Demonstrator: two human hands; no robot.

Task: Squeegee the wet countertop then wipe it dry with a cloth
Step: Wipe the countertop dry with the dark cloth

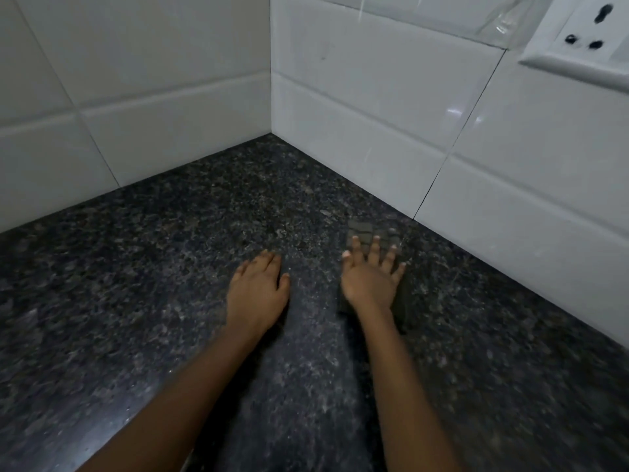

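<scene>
A dark grey cloth (363,231) lies flat on the speckled black countertop (153,274), near the right-hand tiled wall (391,124); it shows beyond the fingertips and again beside the wrist, blurred; the right hand (371,279) presses on it, palm down, fingers straight and spread wide; the left hand (258,287) rests flat on bare stone just beside it, fingers straight and close together; a white socket (592,28) sits on the wall at upper right.
</scene>
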